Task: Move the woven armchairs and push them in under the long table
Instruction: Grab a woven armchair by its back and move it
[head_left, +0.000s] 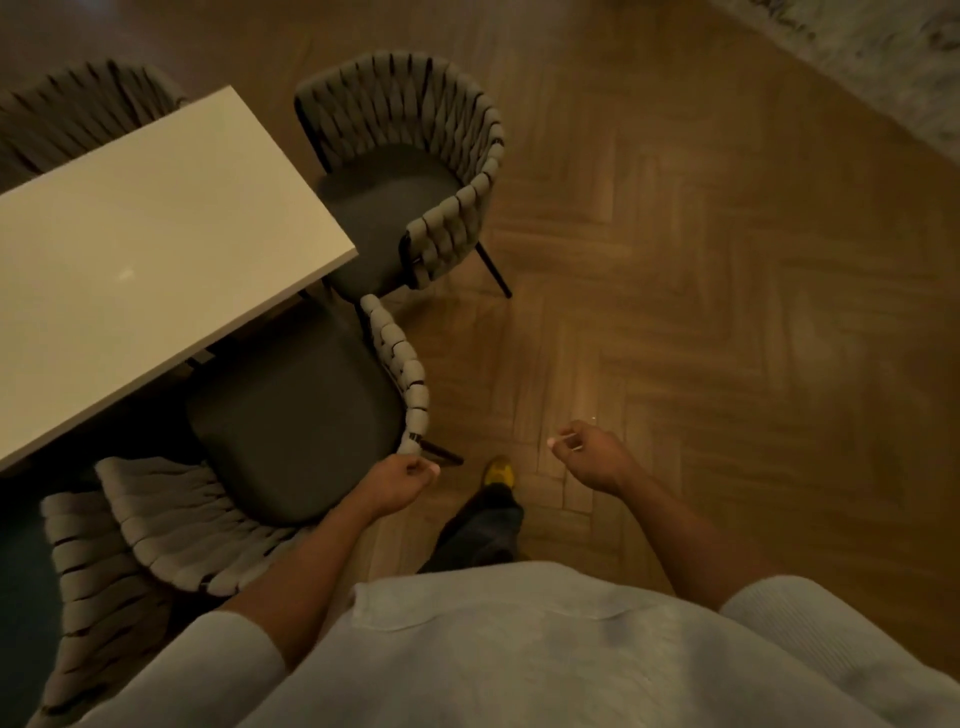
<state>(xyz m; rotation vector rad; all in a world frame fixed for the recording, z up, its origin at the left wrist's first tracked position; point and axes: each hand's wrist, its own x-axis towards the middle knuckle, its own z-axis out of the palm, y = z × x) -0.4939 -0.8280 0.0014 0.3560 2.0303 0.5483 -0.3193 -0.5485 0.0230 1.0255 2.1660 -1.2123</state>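
**A:** Pale grey sweatshirt fabric (519, 649) is seen nearest, cut off by the bottom edge. What is hidden past it?

**B:** One dark trouser leg (483, 535) and one yellow shoe (500, 470) are shown. The other foot is covered by the sweatshirt.

**A:** How many seats are counted?

**B:** Four grey woven-strap armchairs with dark seats. The nearest armchair (296, 426) is set part-way under the long white rectangular table (156, 234), its seat front covered by the tabletop. The end armchair (415, 156) is placed at the table's short end, its seat partly under. The far armchair (78, 109) is mostly hidden behind the table. Of the lower-left armchair (88, 571), only the woven back is seen, cut by the frame.

**A:** And the hands?

**B:** Two are counted, held well apart. The left hand (402, 480) is curled at the tip of the nearest armchair's armrest; whether it is gripped cannot be told in the dim light. The right hand (587, 452) is held loosely curled above the herringbone wooden floor (727, 312), with nothing in it. One pale rug (883, 62) is blurred at the top right corner.
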